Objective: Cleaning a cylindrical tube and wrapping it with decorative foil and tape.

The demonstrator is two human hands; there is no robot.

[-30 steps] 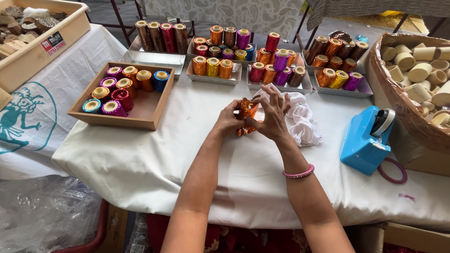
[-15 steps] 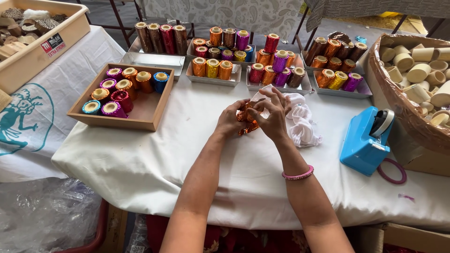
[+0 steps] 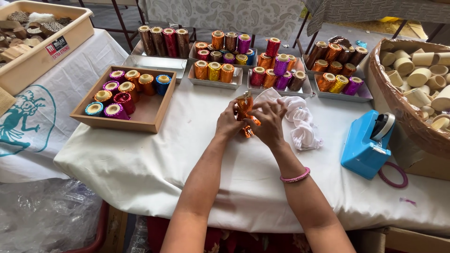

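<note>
Hands (image 3: 251, 122) stay put, white cloth (image 3: 300, 122) beside.

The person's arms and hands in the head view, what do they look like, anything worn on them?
Both forearms are bare, with no sleeves reaching into view and no gloves. The left hand shows no ornament. The right hand has a thin pink beaded bangle around the wrist. No watch shows; whether there are rings is too small to tell.
</note>
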